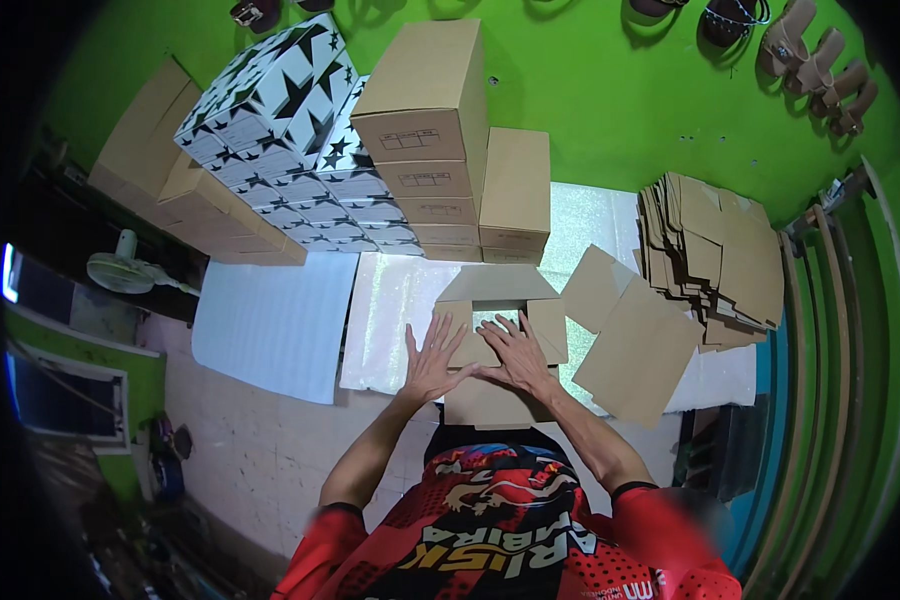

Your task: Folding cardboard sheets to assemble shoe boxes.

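Note:
A brown cardboard box [547, 330] lies in front of me on the table with its flaps partly folded. Its far flap [500, 283] stands out toward the wall, and a near flap [495, 402] hangs toward my body. My left hand [433, 360] rests flat on the box's left side with fingers spread. Spread fingers of my right hand [513, 352] lie over the middle, their tips at the gap between the flaps. The two thumbs nearly meet. Neither hand grips anything.
Flat cardboard pieces [638, 350] lie right of the box, before a pile of flattened cartons [720, 245]. Brown boxes [425, 130] and star-patterned boxes [280, 110] are stacked at the back. A white foam sheet [270, 325] covers the table's left. Sandals [790, 45] hang on the green wall.

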`<state>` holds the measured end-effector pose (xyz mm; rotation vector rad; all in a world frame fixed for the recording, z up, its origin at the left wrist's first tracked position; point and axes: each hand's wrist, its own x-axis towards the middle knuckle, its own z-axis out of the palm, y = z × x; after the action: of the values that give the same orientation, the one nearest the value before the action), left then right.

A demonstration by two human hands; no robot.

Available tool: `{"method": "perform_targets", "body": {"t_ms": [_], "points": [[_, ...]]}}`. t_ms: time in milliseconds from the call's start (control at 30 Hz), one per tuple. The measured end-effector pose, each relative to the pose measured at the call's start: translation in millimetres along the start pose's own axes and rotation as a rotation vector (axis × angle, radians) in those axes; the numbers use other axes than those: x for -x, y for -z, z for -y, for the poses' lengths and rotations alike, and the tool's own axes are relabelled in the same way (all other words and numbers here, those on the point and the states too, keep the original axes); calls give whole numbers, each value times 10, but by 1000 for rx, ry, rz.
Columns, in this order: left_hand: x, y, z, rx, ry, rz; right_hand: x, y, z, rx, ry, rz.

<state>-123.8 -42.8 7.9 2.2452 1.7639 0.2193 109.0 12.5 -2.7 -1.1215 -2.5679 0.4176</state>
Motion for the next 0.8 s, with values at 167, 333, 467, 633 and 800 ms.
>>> {"method": "perform_targets", "body": {"t_ms": [167, 333, 467, 633, 800], "points": [[-54, 23, -19, -21, -7, 19, 3, 12, 13, -3, 13, 16], [-42, -29, -11, -15, 11, 42, 11, 1, 13, -1, 8, 20], [144, -177, 46, 195, -50, -62, -2, -17, 2, 66, 30, -17], [97, -110, -36, 8, 22, -30, -3, 27, 18, -14, 21, 81], [4, -37, -20, 223, -87, 39, -2, 2, -12, 47, 32, 79]]}}
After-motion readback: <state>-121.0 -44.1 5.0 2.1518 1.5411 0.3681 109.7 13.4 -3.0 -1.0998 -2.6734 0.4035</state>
